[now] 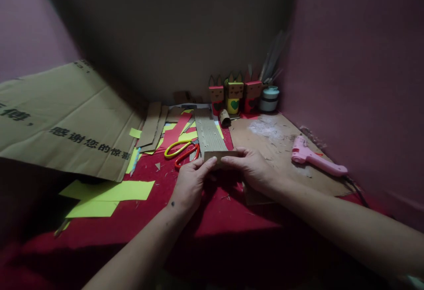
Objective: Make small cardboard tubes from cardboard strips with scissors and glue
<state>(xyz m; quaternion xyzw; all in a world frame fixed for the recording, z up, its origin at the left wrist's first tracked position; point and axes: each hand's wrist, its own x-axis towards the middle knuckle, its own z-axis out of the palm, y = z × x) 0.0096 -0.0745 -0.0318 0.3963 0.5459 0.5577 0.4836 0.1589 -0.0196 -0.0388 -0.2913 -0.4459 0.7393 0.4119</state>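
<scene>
Between my two hands is a small strip of brown cardboard (217, 154), pinched at both ends. My left hand (189, 182) closes thumb and fingers on its left part, while my right hand (255, 169) grips the right end. Just beyond the strip lies a long pale board (210, 131) with small marks along it. Scissors (195, 149) with one yellow and one red handle lie to the left of the board, close to my left hand. A larger cardboard sheet (245, 135) covers the table to the right, partly under my right forearm.
A pink glue gun (309, 157) lies at the right. Three cardboard animal figures (234, 98) stand at the back beside a blue-green pot (269, 98). On the left are a big printed cardboard flap (66, 122), yellow paper (112, 191), cardboard strips (150, 124) and a pencil-like stick (135, 161).
</scene>
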